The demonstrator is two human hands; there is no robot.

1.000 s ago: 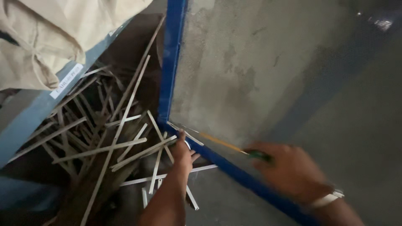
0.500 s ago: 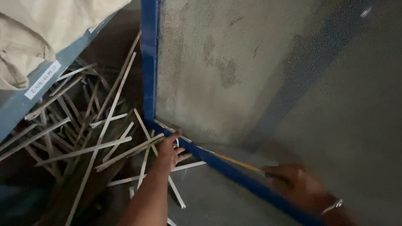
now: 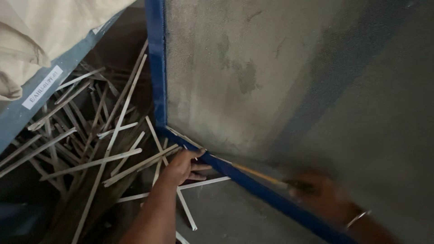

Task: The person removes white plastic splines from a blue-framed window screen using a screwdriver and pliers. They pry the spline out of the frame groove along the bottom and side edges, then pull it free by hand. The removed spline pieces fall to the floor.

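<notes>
Grey board (image 3: 280, 77), blue-edged, above scattered wooden strips (image 3: 90, 153).

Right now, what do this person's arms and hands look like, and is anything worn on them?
Both arms are bare, with no sleeves or gloves in view. The left hand wears nothing. The right hand is blurred, with a thin silvery bangle on its wrist.

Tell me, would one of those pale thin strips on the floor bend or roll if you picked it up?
The strips look long, flat and narrow, so one would probably flex and feel light. Flat sides suggest it would slide rather than roll. They lie crisscrossed in a pile beside the left hand, so lifting one may drag its neighbours.
</notes>
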